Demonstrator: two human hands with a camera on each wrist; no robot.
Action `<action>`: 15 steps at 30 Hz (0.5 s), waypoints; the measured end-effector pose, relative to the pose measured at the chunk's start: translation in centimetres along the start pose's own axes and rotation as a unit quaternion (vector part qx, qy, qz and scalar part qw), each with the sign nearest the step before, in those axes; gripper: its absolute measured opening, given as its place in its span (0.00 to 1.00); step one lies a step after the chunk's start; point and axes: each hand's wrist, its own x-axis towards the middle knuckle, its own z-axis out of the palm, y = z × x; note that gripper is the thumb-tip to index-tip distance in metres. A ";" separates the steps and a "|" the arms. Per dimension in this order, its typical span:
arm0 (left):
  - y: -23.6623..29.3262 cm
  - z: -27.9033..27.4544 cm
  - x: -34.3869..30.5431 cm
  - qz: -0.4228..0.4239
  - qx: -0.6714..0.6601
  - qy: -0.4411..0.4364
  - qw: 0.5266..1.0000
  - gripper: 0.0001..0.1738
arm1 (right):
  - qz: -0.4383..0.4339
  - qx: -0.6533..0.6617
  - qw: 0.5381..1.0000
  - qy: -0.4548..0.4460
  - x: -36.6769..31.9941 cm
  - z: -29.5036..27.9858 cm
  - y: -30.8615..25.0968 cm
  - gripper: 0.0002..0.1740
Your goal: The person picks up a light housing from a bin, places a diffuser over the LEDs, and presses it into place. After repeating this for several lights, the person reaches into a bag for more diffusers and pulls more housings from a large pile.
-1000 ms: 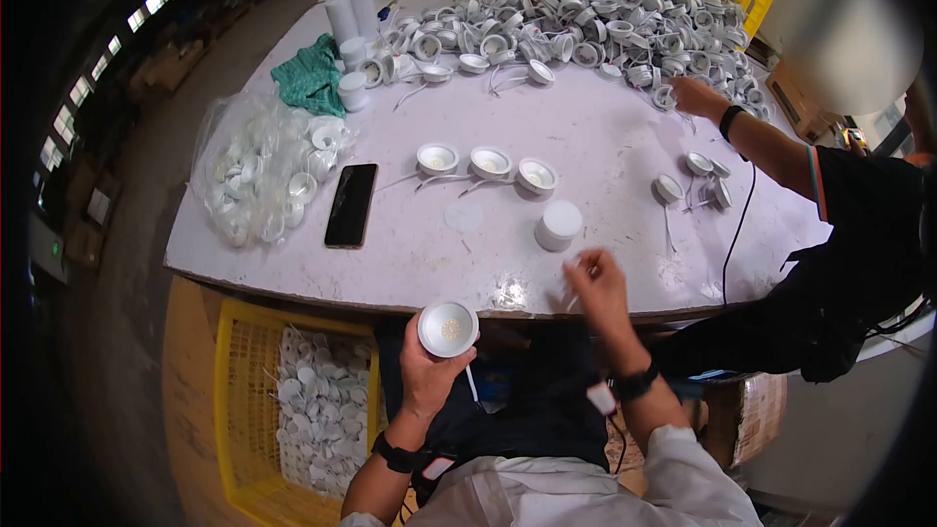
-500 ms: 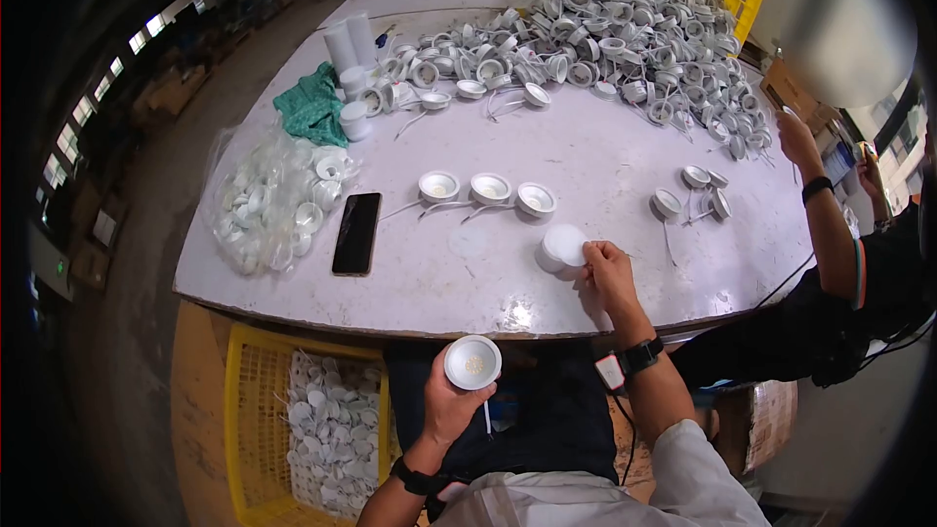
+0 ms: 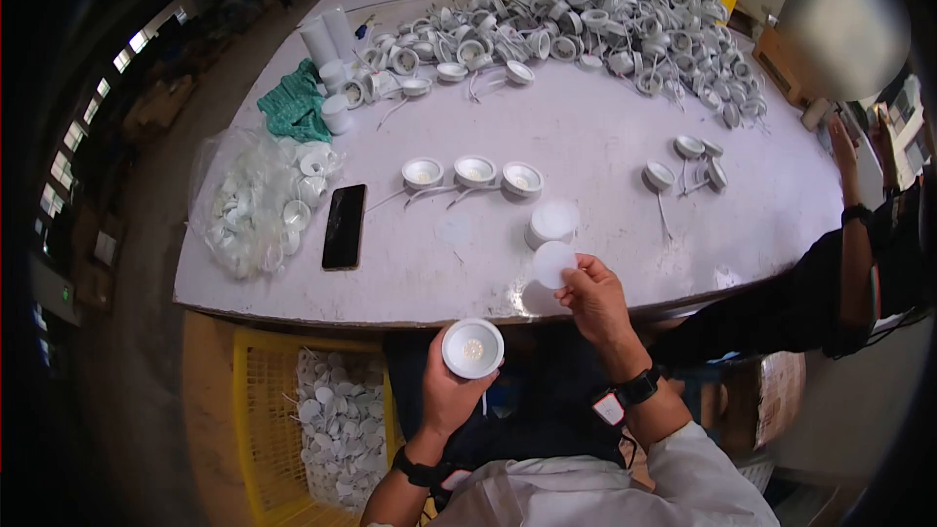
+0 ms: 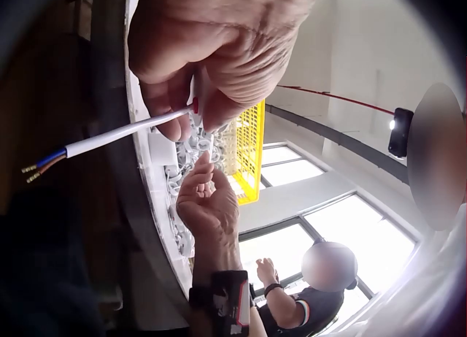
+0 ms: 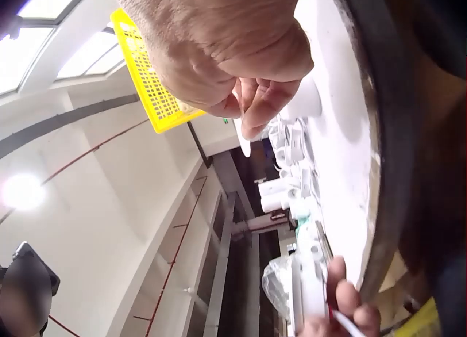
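In the head view my left hand (image 3: pixel 451 392) holds a round white lamp housing (image 3: pixel 472 348), its face with small yellowish dots turned up, in front of the table edge. A white cable (image 4: pixel 109 135) with blue and brown wire ends comes out beneath that hand in the left wrist view. My right hand (image 3: pixel 598 304) pinches a thin white disc (image 3: pixel 553 264) between thumb and fingers, over the table edge. Just beyond the disc stands a stack of white discs (image 3: pixel 552 224). Seen edge-on in the right wrist view, the disc (image 5: pixel 242 138) is between the fingertips.
Three lamp housings (image 3: pixel 474 172) stand in a row behind a phone (image 3: pixel 344 226) and the stack. A plastic bag of white parts (image 3: pixel 262 205) lies left, a large heap of housings (image 3: pixel 625 20) at the back. A yellow crate (image 3: pixel 256 429) is below left; another person's arm (image 3: pixel 856 234) is right.
My right hand has reached to the stack and come back toward me with a disc. The left hand still holds the housing, a little farther right than at first. The other person's hand has left the heap.
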 end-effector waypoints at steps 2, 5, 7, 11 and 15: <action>0.0 0.0 0.2 0.029 0.061 0.000 0.998 0.39 | 0.018 0.011 1.000 -0.013 -1.3 0.7 0.9 0.12; 0.6 0.0 0.5 0.057 0.134 0.004 0.989 0.40 | 0.042 0.008 0.997 -0.069 -2.6 1.3 1.9 0.13; 0.8 -0.2 0.4 0.074 0.156 0.008 0.985 0.41 | 0.062 -0.006 0.995 -0.083 -3.3 1.8 2.1 0.13; 0.8 -0.3 0.3 0.066 0.146 0.010 0.987 0.41 | 0.082 -0.002 0.992 -0.091 -3.6 1.5 2.8 0.15; 0.6 -0.4 0.2 0.068 0.143 0.007 0.987 0.41 | -0.052 -0.193 0.977 -0.071 -4.9 1.6 2.5 0.14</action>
